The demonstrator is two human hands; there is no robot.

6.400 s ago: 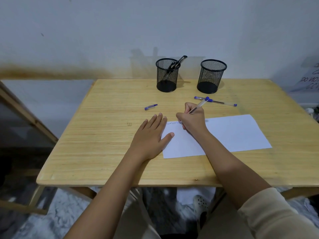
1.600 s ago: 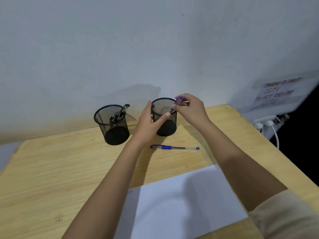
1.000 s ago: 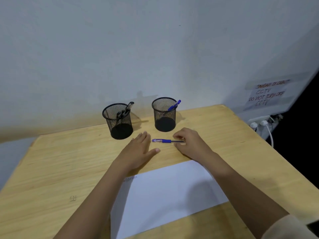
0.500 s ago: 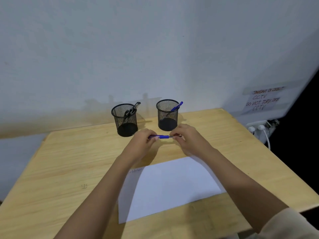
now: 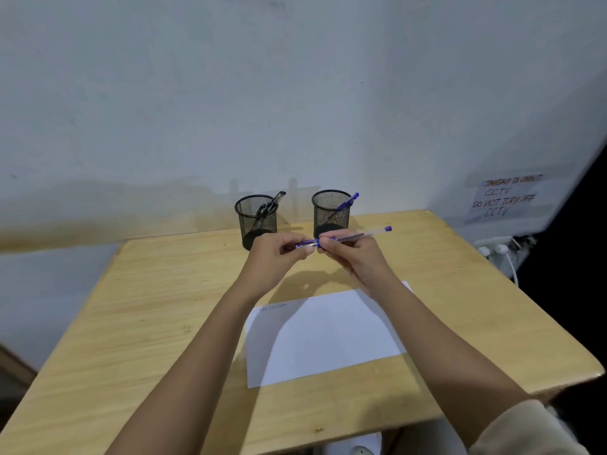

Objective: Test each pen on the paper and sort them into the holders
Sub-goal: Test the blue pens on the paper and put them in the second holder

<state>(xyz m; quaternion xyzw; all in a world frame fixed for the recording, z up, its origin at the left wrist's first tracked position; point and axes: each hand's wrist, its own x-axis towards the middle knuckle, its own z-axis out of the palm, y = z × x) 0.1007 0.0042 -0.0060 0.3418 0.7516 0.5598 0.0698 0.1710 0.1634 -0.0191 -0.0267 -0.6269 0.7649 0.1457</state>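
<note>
Both hands hold a blue pen [image 5: 368, 235] level above the table, in front of the holders. My left hand [image 5: 276, 254] pinches its blue cap end. My right hand [image 5: 353, 254] grips the clear barrel, whose blue tail points right. Behind them stand two black mesh holders: the left holder [image 5: 256, 221] has black pens in it, the right holder [image 5: 331, 211] has one blue pen [image 5: 348, 201]. The white paper [image 5: 322, 336] lies on the table below my forearms, with a short scribble at its top left corner.
The wooden table [image 5: 164, 307] stands against a white wall. A taped paper sign [image 5: 505, 197] hangs on the wall at right, with a power strip and cable [image 5: 496, 249] below it beyond the table's right edge.
The pen that lay on the table has been lifted by both hands and now is held in the air. Earlier, a blue pen went into the right holder.
</note>
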